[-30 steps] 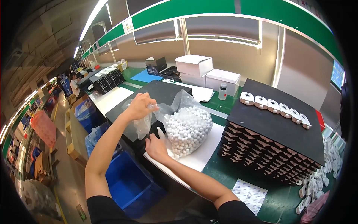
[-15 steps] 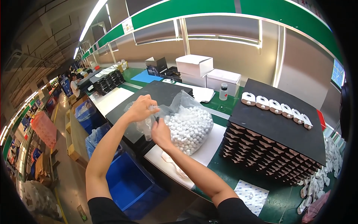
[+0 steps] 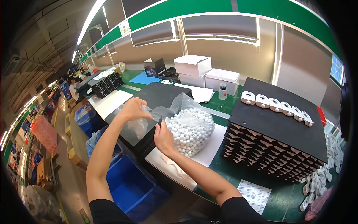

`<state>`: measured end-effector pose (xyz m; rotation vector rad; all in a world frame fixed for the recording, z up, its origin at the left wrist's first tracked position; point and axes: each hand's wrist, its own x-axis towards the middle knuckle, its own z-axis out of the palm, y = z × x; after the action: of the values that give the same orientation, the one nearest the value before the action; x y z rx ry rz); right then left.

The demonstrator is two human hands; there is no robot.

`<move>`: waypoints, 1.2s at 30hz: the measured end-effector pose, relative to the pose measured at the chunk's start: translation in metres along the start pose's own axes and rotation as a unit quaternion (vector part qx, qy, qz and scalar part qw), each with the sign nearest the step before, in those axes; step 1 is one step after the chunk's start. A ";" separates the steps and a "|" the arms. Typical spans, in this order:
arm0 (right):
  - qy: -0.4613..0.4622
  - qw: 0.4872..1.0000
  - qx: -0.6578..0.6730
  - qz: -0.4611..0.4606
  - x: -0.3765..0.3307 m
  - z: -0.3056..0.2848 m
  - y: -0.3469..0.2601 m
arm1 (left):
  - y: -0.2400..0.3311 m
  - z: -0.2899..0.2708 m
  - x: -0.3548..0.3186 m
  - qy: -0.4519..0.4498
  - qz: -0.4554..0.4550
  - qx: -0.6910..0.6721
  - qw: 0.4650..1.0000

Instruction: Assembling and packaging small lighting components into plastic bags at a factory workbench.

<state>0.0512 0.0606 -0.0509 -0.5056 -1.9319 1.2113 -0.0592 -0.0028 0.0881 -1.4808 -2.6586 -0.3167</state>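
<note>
A clear plastic bag (image 3: 192,130) full of small white balls slumps on a white sheet (image 3: 218,140) in front of me. Its twisted neck runs left to my left hand (image 3: 134,109), whose fingers are closed on the gathered plastic. Loose film hangs below that hand, over a black board. Just to the right and lower, my right hand (image 3: 163,137) is closed beside the neck. A small dark, narrow piece (image 3: 160,121) sticks up from its fingertips against the plastic; its exact kind is too small to make out.
On the right stands a tall stack of black trays (image 3: 272,149), with a row of white parts (image 3: 276,105) on top. White boxes (image 3: 192,66) and a small bottle (image 3: 222,91) stand at the back. A blue bin (image 3: 130,183) sits below the table's near edge.
My left hand has shifted a little left, away from the right hand, drawing out the bag's neck between them. The dark piece now shows more plainly at my right fingertips.
</note>
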 end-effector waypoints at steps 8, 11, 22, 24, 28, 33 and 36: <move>-0.048 0.998 -0.036 0.013 0.002 0.010 -0.011 | -0.004 0.005 -0.010 0.016 0.174 0.100 0.980; -0.027 0.999 -0.030 0.026 0.010 0.017 -0.016 | -0.002 0.010 -0.006 0.067 0.195 0.048 0.977; -0.002 1.000 0.008 0.019 -0.006 0.023 0.002 | -0.027 0.011 0.006 0.104 0.065 -0.144 0.982; -0.015 1.000 -0.012 0.000 0.007 0.015 0.000 | -0.021 0.009 0.005 0.107 0.068 -0.142 0.982; -0.049 0.997 -0.061 -0.008 0.023 0.021 0.003 | -0.011 0.008 0.005 0.116 0.074 -0.103 0.985; -0.087 0.994 -0.070 0.002 0.030 0.028 0.004 | -0.001 0.010 0.002 0.092 0.083 -0.116 0.986; -0.145 0.983 -0.113 -0.018 0.038 0.031 0.013 | 0.000 0.016 0.005 0.104 0.111 -0.108 0.982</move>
<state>0.0022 0.0749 -0.0545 -0.4251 -2.3331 1.0965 -0.0616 0.0045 0.0728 -1.6808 -2.3317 -0.7179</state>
